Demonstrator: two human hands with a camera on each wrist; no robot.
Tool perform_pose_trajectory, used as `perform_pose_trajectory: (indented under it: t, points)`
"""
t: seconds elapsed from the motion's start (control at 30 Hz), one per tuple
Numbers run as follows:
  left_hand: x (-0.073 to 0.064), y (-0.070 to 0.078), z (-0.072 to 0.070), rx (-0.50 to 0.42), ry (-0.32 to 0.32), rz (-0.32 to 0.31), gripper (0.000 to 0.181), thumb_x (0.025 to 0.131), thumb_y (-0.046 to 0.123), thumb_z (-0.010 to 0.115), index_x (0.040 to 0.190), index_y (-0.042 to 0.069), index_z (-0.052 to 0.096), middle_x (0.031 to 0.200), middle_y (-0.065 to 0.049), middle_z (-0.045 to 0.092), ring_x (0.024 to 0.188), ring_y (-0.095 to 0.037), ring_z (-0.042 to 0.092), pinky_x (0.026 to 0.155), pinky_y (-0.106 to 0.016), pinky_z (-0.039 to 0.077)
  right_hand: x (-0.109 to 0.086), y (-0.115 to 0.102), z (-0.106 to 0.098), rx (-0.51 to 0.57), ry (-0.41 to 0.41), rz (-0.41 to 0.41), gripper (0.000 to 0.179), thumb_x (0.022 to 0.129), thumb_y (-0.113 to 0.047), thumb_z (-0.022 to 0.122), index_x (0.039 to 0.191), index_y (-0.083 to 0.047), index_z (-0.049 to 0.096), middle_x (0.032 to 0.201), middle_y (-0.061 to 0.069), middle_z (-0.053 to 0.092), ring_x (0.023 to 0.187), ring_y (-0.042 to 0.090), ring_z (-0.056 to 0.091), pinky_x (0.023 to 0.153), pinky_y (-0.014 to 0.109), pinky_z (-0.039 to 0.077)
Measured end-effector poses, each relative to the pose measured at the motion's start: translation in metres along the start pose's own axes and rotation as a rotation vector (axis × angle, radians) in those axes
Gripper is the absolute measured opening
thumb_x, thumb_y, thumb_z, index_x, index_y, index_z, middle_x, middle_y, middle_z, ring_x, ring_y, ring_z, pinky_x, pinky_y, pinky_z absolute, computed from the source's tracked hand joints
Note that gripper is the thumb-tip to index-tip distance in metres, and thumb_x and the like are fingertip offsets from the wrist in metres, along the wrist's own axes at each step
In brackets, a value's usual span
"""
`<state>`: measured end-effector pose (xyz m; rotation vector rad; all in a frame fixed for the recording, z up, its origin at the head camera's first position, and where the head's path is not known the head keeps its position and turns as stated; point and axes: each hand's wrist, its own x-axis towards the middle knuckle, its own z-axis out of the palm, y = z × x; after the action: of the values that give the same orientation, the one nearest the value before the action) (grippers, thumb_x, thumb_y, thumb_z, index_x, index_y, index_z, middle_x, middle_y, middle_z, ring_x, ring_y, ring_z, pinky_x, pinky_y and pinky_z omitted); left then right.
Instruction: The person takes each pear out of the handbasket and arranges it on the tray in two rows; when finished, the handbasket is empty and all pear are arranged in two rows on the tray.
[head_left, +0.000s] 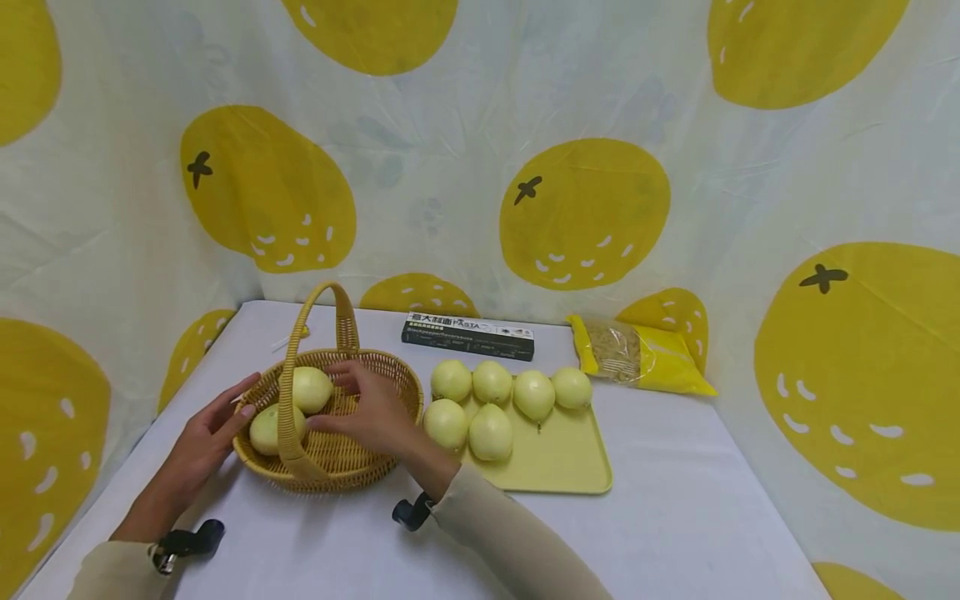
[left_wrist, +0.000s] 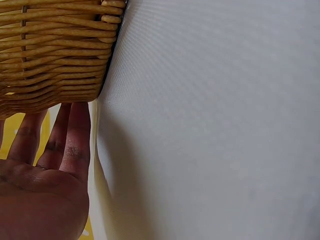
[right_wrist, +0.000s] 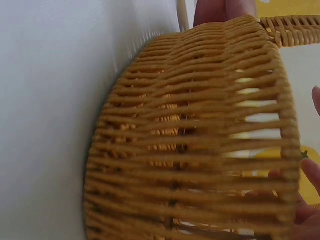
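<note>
An oval wicker basket with a tall handle stands on the left of the table, two pale yellow pears in its left half. My left hand rests against the left side, its thumb at the rim. In the left wrist view, straight fingers touch the woven wall. Inside the handle's right side, my right hand reaches over the basket with thumb and fingers spread, fingertips close to the pears and nothing held. Several more pears sit on a yellow tray right of the basket.
A dark pasta box lies behind the tray. To its right is a yellow bag of pasta. A curtain printed with yellow fruit surrounds the white table at the back and sides.
</note>
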<state>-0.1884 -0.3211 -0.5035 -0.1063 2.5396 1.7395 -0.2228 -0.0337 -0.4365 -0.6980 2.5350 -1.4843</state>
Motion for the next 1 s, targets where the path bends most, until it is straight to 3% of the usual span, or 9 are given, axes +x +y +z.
perform_pose_trajectory:
  t: [0.23, 0.47, 0.63, 0.77, 1.0]
  points:
    - [-0.001, 0.0, -0.001, 0.004, 0.0, -0.008, 0.069, 0.108, 0.057, 0.051, 0.169, 0.044, 0.022, 0.181, -0.005, 0.005, 0.164, -0.049, 0.004, 0.12, -0.079, 0.023, 0.009, -0.008, 0.013, -0.002, -0.082, 0.022, 0.067, 0.083, -0.038, 0.093, 0.141, -0.036, 0.061, 0.14, -0.007, 0.068, 0.126, 0.014, 0.066, 0.097, 0.025, 0.056]
    - [0.0, 0.0, 0.001, -0.007, -0.003, -0.01, 0.07, 0.107, 0.058, 0.052, 0.169, 0.044, 0.021, 0.181, -0.006, 0.006, 0.165, -0.047, 0.003, 0.122, -0.078, 0.021, 0.016, -0.011, 0.027, 0.03, -0.15, 0.115, 0.062, 0.085, -0.022, 0.092, 0.136, -0.045, 0.062, 0.134, -0.01, 0.067, 0.118, 0.01, 0.069, 0.09, 0.023, 0.059]
    - [0.0, 0.001, 0.001, 0.002, -0.006, -0.016, 0.07, 0.107, 0.06, 0.052, 0.169, 0.045, 0.021, 0.181, -0.009, 0.006, 0.164, -0.049, 0.006, 0.121, -0.078, 0.025, 0.023, -0.012, 0.035, -0.002, -0.185, 0.145, 0.063, 0.084, -0.023, 0.093, 0.137, -0.041, 0.063, 0.129, -0.01, 0.069, 0.117, 0.007, 0.069, 0.095, 0.025, 0.059]
    - [0.0, 0.002, 0.002, 0.014, -0.005, -0.028, 0.071, 0.107, 0.061, 0.051, 0.169, 0.046, 0.021, 0.181, -0.008, 0.006, 0.164, -0.047, 0.009, 0.122, -0.074, 0.026, 0.028, -0.012, 0.039, -0.071, -0.205, 0.11, 0.063, 0.081, -0.034, 0.095, 0.136, -0.037, 0.064, 0.126, -0.009, 0.072, 0.109, 0.003, 0.068, 0.093, 0.023, 0.057]
    - [-0.001, 0.002, 0.001, 0.044, -0.002, -0.022, 0.07, 0.107, 0.062, 0.048, 0.169, 0.046, 0.019, 0.181, -0.007, 0.007, 0.164, -0.048, 0.014, 0.121, -0.07, 0.029, 0.034, -0.013, 0.045, -0.198, -0.213, 0.005, 0.063, 0.081, -0.034, 0.095, 0.139, -0.033, 0.067, 0.115, -0.011, 0.073, 0.105, 0.003, 0.06, 0.094, 0.018, 0.05]
